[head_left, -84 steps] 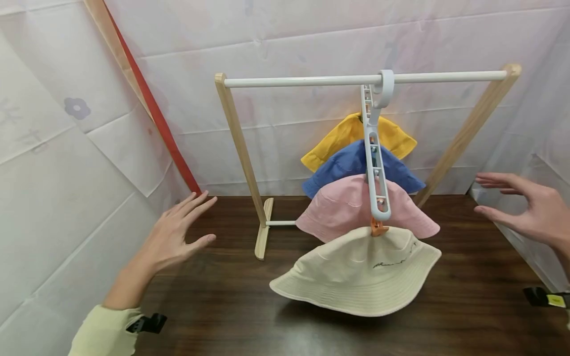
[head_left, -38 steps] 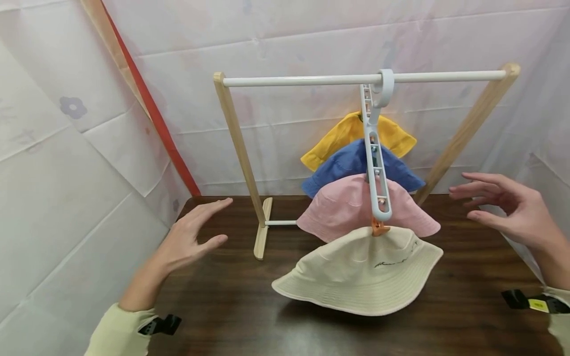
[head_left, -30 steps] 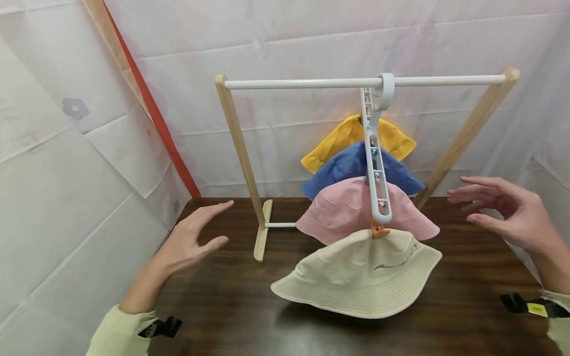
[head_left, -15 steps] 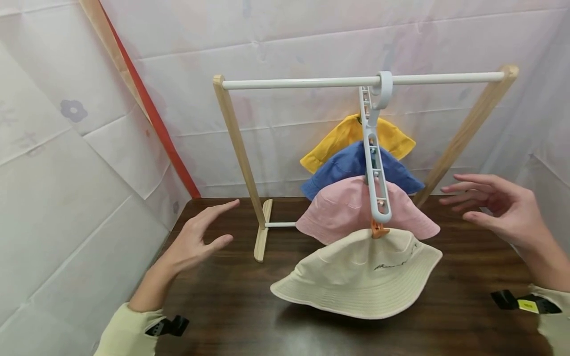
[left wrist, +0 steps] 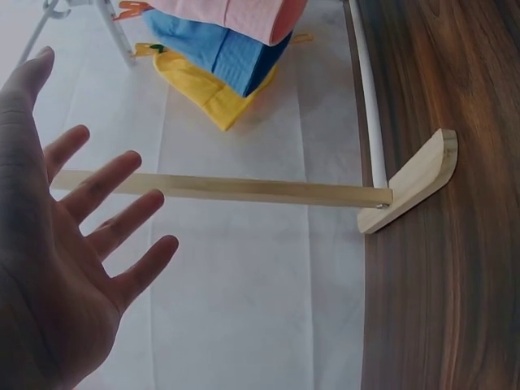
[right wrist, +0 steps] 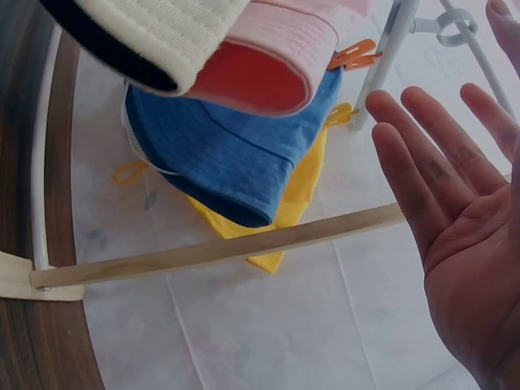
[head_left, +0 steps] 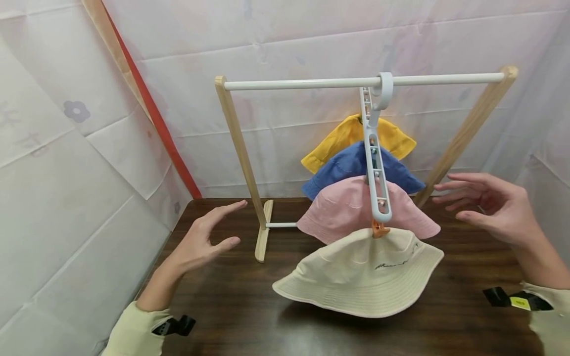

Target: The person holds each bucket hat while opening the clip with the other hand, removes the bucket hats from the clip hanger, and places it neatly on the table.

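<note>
Four bucket hats hang in a row from a light grey multi-hole hanger (head_left: 377,173) hooked over the rack's white bar. Nearest is the cream hat (head_left: 356,277), held by an orange clip (head_left: 378,229). Behind it come the pink hat (head_left: 338,207), the blue hat (head_left: 343,160) and the yellow hat (head_left: 331,143). My left hand (head_left: 200,242) hovers left of the hats near the rack's left foot, fingers extended, holding nothing. My right hand (head_left: 498,207) is raised to their right, fingers relaxed and slightly bent, palm bare in the right wrist view.
The wooden rack has a white top bar (head_left: 303,84), a left post (head_left: 240,148), a right post (head_left: 467,138) and a left foot (head_left: 263,232) on the dark wood table (head_left: 231,306). White sheeting (head_left: 89,207) lines the back and sides. A red strip (head_left: 151,104) runs down the left corner.
Both hands have drifted inward toward the hats, the left rightward and the right leftward. My right fingers are bent a little more than at first. The hats and rack stay in place.
</note>
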A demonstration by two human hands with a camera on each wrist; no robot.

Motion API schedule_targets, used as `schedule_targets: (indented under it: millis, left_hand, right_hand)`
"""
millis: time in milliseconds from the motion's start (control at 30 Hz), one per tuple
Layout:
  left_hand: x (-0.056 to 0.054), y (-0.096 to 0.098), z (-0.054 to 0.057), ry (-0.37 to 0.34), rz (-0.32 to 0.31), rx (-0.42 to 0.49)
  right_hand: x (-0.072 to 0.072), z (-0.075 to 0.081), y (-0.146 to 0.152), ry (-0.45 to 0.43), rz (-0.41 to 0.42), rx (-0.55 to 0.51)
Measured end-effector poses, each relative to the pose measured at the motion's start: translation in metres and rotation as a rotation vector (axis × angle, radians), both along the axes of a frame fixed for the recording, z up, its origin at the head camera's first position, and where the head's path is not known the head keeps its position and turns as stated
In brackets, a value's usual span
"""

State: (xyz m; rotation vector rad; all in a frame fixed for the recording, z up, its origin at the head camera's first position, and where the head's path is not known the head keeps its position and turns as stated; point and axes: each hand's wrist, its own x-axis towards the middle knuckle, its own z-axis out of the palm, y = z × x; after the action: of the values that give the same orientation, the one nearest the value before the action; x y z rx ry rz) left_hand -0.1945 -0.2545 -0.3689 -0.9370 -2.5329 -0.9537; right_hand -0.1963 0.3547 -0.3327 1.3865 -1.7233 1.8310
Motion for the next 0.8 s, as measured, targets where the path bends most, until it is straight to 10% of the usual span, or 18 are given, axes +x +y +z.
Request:
schedule_targets:
  millis: [800]
  left_hand:
    - [-0.002,0.020,0.004,0.024,-0.145,0.083]
  right_hand:
    - [0.000,0.006,-0.030,0.076,0.135,-0.041]
